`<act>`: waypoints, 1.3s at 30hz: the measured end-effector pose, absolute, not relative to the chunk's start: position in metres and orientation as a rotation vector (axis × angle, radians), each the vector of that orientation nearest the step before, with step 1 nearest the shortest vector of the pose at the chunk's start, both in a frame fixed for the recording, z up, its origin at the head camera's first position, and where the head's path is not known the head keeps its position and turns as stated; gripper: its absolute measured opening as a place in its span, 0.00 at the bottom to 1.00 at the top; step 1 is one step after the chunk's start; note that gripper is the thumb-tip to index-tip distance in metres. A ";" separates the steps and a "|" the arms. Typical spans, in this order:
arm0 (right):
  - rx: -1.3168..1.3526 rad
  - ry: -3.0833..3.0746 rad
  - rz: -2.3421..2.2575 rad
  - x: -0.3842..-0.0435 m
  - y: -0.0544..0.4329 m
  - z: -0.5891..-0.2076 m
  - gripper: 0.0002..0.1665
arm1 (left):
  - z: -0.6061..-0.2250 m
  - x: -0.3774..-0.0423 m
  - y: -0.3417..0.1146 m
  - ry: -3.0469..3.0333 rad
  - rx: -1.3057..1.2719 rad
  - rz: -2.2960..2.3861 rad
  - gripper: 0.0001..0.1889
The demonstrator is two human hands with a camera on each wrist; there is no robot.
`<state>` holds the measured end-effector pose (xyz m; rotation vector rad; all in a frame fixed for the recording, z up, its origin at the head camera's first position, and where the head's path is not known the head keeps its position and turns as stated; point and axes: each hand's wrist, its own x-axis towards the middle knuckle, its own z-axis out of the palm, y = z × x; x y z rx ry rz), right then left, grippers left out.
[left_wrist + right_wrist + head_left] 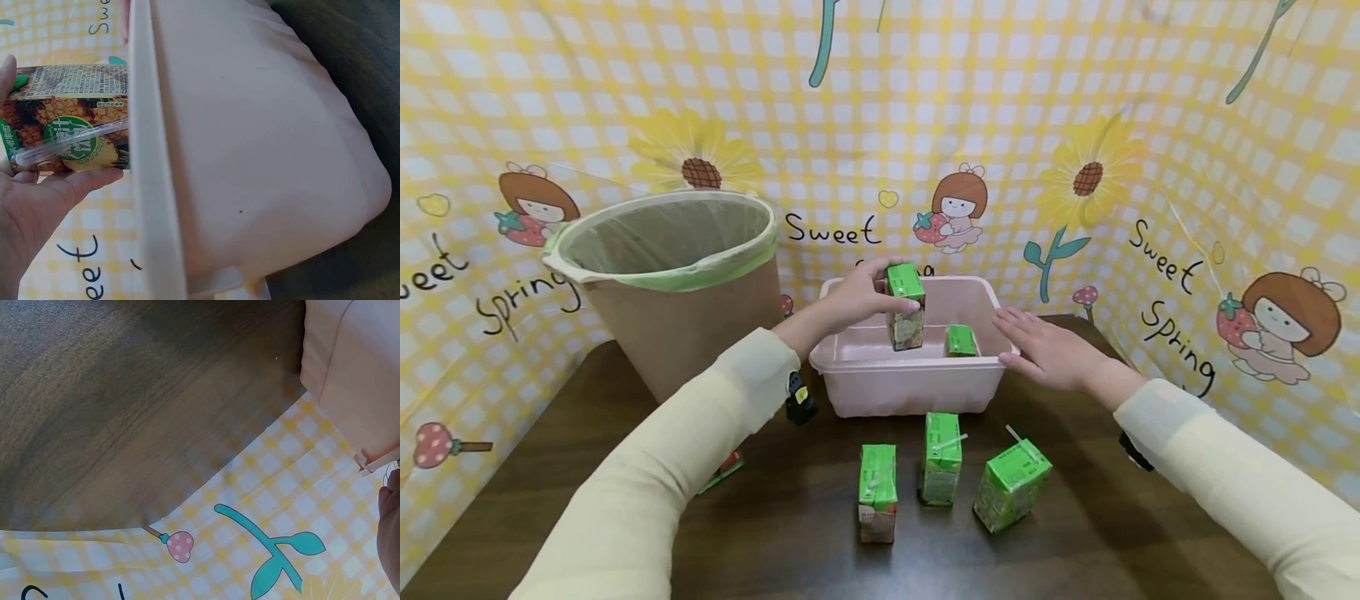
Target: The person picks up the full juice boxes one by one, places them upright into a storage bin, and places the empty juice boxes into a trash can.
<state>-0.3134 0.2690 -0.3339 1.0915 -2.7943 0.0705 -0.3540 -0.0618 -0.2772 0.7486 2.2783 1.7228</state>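
I have the left hand (853, 296) curled round a carton (906, 308), thumb across its near side and fingers on the other, spread only as wide as the box. The carton is above the floor of the pink tub (913, 392), nearly upright; I can't tell whether its base touches the bottom. It has a bright green top over brownish printed sides. On my left wrist view one face shows pineapples, a green disc (72, 127) with pale characters, a light panel of small print, and a clear-wrapped straw (72, 142) lying aslant; the tub's rim hides one end. The right hand (1052, 354) has straight fingers and holds nothing; it lies at the tub's right rim, though I can't tell how firmly it bears on it. A second box (961, 340) sits inside the tub near that side. In front, on the dark table (805, 533), I see three more green-topped boxes: the left one (878, 493), the middle one (941, 458) and the right one (1013, 483), the last two with straws showing at the top. A lined bucket (700, 321) stands left of the tub.
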 end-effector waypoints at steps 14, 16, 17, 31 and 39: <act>1.097 -2.790 0.063 -0.314 0.269 -0.333 0.40 | -0.290 -0.367 -0.055 2.259 0.719 1.615 0.37; 1.097 -2.786 0.059 -0.315 0.269 -0.334 0.40 | -0.292 -0.368 -0.054 2.265 0.722 1.599 0.36; 1.098 -2.783 0.056 -0.315 0.270 -0.334 0.40 | -0.294 -0.369 -0.053 2.270 0.717 1.589 0.36; 1.093 -2.787 0.065 -0.315 0.270 -0.334 0.40 | -0.309 -0.381 -0.045 2.300 0.830 1.435 0.32; 1.087 -2.790 0.063 -0.316 0.270 -0.336 0.40 | -0.317 -0.386 -0.040 2.278 0.888 1.398 0.30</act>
